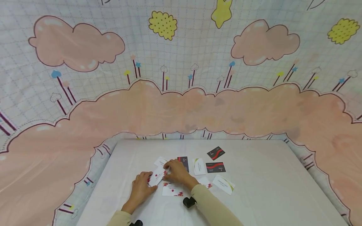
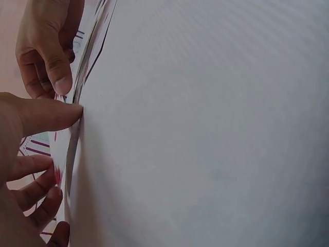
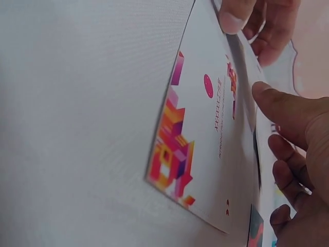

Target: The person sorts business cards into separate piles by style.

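Note:
A white business card with red corner patterns (image 1: 156,177) is held between both hands, tilted on the left part of the table. My left hand (image 1: 142,185) grips its left end, with thumb and fingers at opposite edges in the left wrist view. At the right end, my right hand (image 1: 178,172) pinches it between thumb and fingers. Just below the hands lies another white card with red and orange blocks (image 1: 171,190), shown large in the right wrist view. Beyond the held card, a further white card (image 1: 160,161) is partly covered.
To the right lie dark cards with red stripes (image 1: 216,167) and white cards with green-yellow edges (image 1: 199,166). One red-patterned card (image 1: 205,181) is partly hidden by the right sleeve (image 1: 210,201). A patterned cloth (image 1: 181,110) rises behind the white table (image 1: 268,188).

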### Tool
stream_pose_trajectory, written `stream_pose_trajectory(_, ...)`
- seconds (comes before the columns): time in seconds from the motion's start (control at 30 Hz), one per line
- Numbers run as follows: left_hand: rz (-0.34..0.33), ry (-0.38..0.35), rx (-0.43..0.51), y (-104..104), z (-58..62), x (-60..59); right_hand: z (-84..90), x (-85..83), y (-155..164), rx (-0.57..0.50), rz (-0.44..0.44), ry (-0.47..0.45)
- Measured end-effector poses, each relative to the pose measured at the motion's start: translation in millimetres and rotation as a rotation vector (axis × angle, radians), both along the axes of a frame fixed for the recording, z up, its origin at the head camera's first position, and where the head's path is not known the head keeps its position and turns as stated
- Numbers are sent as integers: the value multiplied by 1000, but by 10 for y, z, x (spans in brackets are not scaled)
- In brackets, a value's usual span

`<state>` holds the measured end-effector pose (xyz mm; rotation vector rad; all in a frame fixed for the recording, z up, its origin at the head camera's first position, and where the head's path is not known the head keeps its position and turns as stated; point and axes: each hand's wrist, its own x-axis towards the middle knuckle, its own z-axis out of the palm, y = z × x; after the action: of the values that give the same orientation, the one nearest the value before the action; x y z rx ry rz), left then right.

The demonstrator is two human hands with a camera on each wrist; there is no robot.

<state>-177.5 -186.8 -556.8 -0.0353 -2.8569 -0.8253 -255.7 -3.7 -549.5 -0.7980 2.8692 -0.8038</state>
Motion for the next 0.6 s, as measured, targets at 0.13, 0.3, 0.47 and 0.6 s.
stream_pose_trajectory(0.13, -15, 35, 38, -9, 5, -7, 7, 9, 22, -29, -7, -10)
stream_pose_trajectory(0.3, -39, 77, 48, -15, 24, -7, -10, 22, 71, -83, -7, -20)
stream_pose_trajectory(0.47, -70, 99, 26, -2, 37, -7, -1, 33, 146, -117, 39, -20)
stream_pose_trajectory(0.6, -100, 147, 18, 12, 69, -4, 63, 61, 211, -104, 52, -51)
